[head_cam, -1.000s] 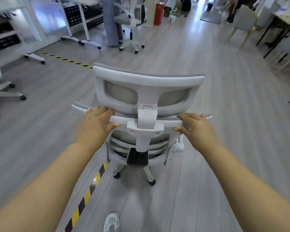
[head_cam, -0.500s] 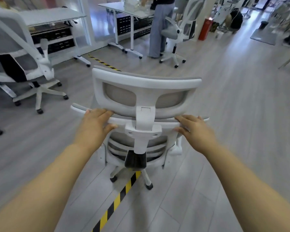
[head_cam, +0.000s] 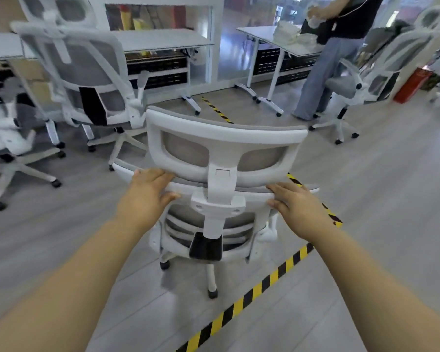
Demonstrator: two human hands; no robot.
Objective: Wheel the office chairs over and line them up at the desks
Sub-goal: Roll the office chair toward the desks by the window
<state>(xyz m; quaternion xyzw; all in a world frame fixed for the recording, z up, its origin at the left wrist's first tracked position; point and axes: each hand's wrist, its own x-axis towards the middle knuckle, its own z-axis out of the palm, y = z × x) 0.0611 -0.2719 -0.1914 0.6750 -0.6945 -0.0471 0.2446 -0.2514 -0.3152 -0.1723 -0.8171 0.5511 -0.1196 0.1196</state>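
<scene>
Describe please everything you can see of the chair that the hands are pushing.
The chair is seen from behind: a white plastic frame with grey mesh in the headrest and backrest, and a dark block low on the spine. It stands upright on a white star base with black casters, across the yellow-black floor tape. The left hand and right hand grip the top rail of the backrest, either side of the headrest post.

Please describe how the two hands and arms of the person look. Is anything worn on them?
Both forearms are bare up to the frame's edge: no sleeves show. The left hand and right hand wear no gloves. I see no watch, ring or bracelet, and no markings. The picture is slightly blurred, so small details could escape.
</scene>
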